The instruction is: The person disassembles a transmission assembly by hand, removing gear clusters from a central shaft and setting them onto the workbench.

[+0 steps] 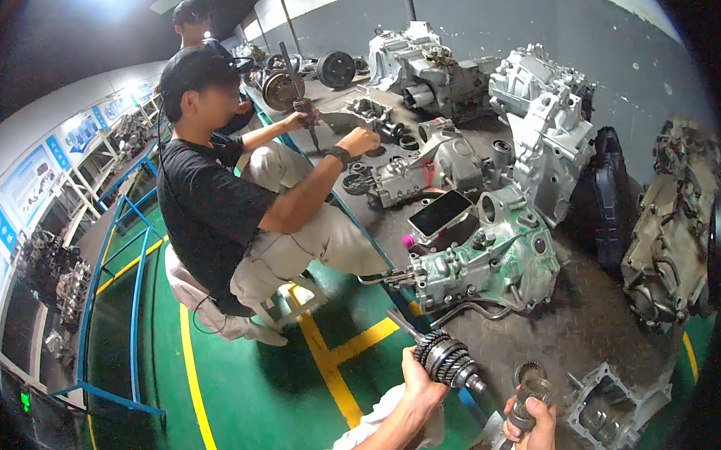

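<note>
Two bare hands show low in the head view; just right of them an open grey casing (611, 413) sits at the edge of the dark bench (581, 294), its hollow exposed and whatever lies within too dim to make out; farther up, a silver casing with green stains (501, 269) has a round opening at its top, though its inside cannot be told; a phone (441, 212) lies face up just beside that casing, near a small pink item (409, 241).

The gear shaft (450, 360) lies in the grip of the left hand (421, 383), which is curled around the lower side of its toothed wheels; the long thin end points up and left, the short end down and right; the grip of the right hand (534, 434) is pressed around a ring-topped metal part (536, 387), with a slim dark rod jutting below the fist; the two held pieces are apart.

Across from the hands, a seated co-worker in a black shirt (211, 189) holds an upright dark shaft (303, 105); blue-and-white posters (33, 179) on the left wall carry pictures of machinery and lettering too small to read surely; a green-lit sign (25, 403) glows below them.
</note>
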`<action>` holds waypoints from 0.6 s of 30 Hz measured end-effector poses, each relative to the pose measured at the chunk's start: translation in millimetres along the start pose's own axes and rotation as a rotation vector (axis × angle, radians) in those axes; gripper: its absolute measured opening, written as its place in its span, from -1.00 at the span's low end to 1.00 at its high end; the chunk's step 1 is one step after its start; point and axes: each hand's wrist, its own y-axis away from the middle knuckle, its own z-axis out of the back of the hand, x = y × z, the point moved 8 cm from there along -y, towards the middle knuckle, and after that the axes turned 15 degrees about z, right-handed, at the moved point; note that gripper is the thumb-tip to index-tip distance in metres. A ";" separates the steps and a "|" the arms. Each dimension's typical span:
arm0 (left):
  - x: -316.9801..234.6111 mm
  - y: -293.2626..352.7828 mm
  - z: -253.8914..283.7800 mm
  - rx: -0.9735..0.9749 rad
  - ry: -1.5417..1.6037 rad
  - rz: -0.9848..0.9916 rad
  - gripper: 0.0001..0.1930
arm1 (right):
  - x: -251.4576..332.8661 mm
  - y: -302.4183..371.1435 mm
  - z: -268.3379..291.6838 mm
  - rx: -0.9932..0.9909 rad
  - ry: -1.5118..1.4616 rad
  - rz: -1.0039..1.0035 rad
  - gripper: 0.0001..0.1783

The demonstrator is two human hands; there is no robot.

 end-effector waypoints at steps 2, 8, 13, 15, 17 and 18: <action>-0.1 1.2 -5.9 0.008 0.006 0.009 -0.56 | -2.5 0.2 -0.2 0.011 -0.010 0.003 -0.53; 2.7 5.1 -15.3 -0.085 0.004 -0.017 -0.57 | -4.2 0.5 3.2 -0.027 0.010 -0.003 -0.52; 4.0 2.4 -27.9 0.449 0.031 0.082 -0.58 | -2.1 3.4 2.5 -0.019 0.005 -0.001 -0.53; 3.9 -0.4 -14.2 0.135 0.017 0.041 -0.60 | -0.9 3.8 5.1 -0.028 0.012 -0.004 -0.53; 4.4 0.4 -17.9 0.156 -0.014 0.042 -0.61 | 0.2 2.7 3.5 -0.013 0.018 0.000 -0.53; 3.2 0.3 -10.2 0.024 -0.013 0.006 -0.61 | 0.7 2.7 3.2 -0.014 0.016 0.002 -0.53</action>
